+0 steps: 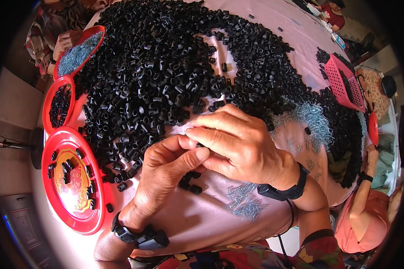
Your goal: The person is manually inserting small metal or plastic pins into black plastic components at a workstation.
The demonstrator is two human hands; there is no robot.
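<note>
Over the near middle of the table my left hand (168,163) and my right hand (244,145) meet with their fingertips pinched together. Between them a sliver of a small black plastic piece (200,145) shows; the fingers hide the rest. Just beyond them spreads a big heap of short hollow black plastic pieces (143,76). Several loose black pieces (191,184) lie under my hands. To the right of my left forearm is a patch of small shiny silvery-blue pieces (249,201), too fine to name. Each wrist wears a black strap with a small device.
On the left stand a red plate (98,219) with several black pieces, a red bowl (46,107) of thin black parts, and a red tray (102,33) of silvery pieces. A second silvery pile (312,119) and a pink basket (336,74) lie right. Other people sit around the table.
</note>
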